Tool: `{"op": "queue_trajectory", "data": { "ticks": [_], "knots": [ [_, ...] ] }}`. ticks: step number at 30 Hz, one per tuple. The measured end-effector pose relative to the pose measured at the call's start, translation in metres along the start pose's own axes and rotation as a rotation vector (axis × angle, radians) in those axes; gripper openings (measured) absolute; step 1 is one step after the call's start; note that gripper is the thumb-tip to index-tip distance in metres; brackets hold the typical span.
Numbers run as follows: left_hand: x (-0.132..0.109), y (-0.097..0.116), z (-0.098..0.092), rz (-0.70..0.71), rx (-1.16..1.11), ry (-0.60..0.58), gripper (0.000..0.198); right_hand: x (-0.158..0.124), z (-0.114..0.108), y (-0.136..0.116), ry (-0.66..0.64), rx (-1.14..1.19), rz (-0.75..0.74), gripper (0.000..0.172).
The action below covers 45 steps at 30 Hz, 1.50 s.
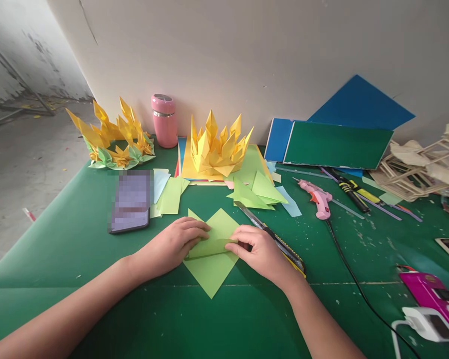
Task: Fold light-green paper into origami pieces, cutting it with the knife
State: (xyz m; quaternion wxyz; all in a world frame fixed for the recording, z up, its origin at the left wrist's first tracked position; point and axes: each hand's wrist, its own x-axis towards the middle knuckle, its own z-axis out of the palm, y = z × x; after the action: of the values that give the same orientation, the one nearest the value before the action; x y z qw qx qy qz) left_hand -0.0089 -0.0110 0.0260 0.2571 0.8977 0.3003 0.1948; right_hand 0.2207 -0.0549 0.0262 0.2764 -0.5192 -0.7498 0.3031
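Note:
A light green square of paper [213, 269] lies as a diamond on the green table covering [78, 249]. A fold runs across its middle. My left hand [175, 244] lies on the left end of the fold, fingers curled and pressing the flap down. On the right end my right hand [260, 249] pinches the folded edge between thumb and fingers. A utility knife [275, 239] lies just behind my right hand.
A phone [130, 202] lies to the left, with cut green pieces [172, 194] beside it. Yellow paper crowns [217, 147] [114, 137], a pink flask [164, 119], a pink glue gun [318, 199] with its cord, blue and green boards [336, 144] and wooden parts [419, 167] stand further back.

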Motion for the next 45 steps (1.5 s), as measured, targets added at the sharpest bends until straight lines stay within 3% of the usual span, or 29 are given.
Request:
{"op": "queue_trajectory", "data": {
  "ticks": [6,11,16,23,38,45],
  "knots": [
    [0.010,0.005,-0.014,-0.240,-0.207,-0.053,0.047,0.003,0.005,0.003,0.044,-0.104,0.050,0.016],
    [0.008,0.006,0.003,-0.214,-0.101,0.037,0.030,0.005,0.008,0.006,0.072,-0.083,0.083,0.015],
    [0.004,0.004,0.016,-0.148,0.008,0.115,0.019,0.006,0.009,0.009,0.127,-0.045,0.120,0.026],
    [0.005,0.002,0.016,-0.108,0.113,0.109,0.019,0.006,0.010,0.009,0.152,0.003,0.140,0.025],
    [0.006,0.003,0.017,-0.118,0.130,0.107,0.005,0.005,0.013,0.007,0.203,-0.156,0.100,0.027],
    [0.006,0.004,0.019,-0.041,0.261,0.084,0.023,0.006,0.014,0.006,0.192,-0.165,0.100,0.028]
  ]
}}
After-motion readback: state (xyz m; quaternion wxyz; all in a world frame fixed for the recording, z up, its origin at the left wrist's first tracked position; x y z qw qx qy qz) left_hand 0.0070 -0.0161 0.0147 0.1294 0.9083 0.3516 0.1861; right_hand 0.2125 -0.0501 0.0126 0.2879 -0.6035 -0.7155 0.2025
